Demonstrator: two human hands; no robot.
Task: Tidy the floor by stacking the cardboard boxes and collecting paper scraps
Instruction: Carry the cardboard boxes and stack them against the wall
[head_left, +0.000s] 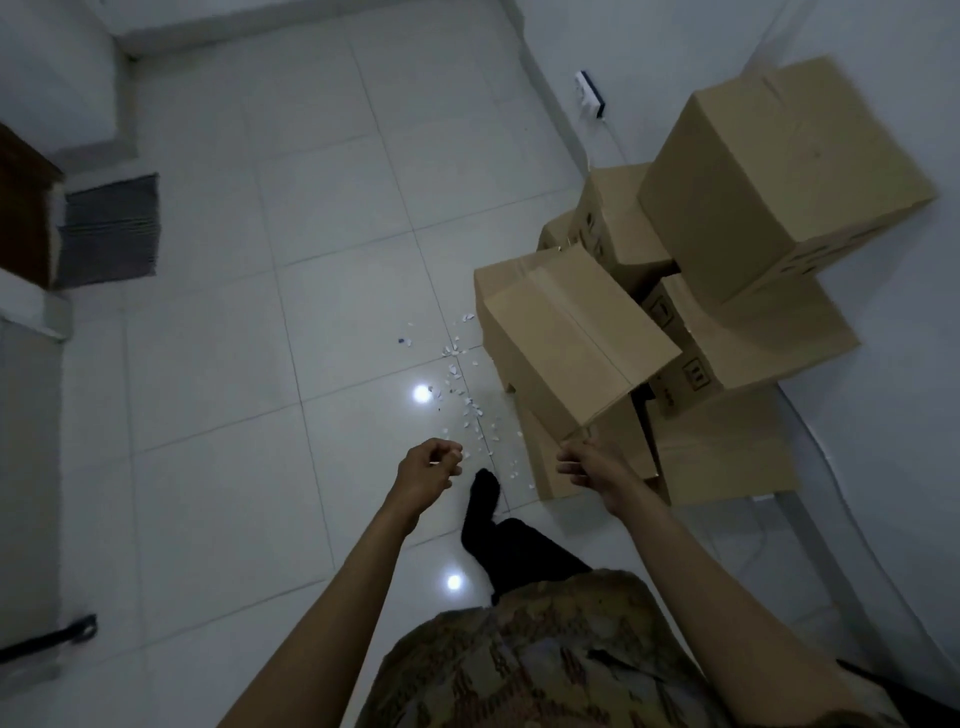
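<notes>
Several brown cardboard boxes are piled against the right wall. The big top box (779, 182) sits askew on a middle box (769, 338), with lower boxes (727, 452) beneath. A tilted box (576, 338) leans on the front of the pile. My right hand (587, 467) is at that box's near bottom corner with its fingers curled; whether it grips the box is unclear. My left hand (428, 462) hovers over the floor with loosely closed fingers, and nothing shows in it. Small white paper scraps (462, 400) lie scattered on the tiles just beyond both hands.
White tiled floor (260, 364) stretches left and ahead. A grey mat (109, 234) and a brown wooden piece (21, 208) are at the far left. There is a wall socket (592, 93) behind the pile. My black-socked foot (483, 493) stands beside the scraps. A dark object (52, 639) lies at the bottom left.
</notes>
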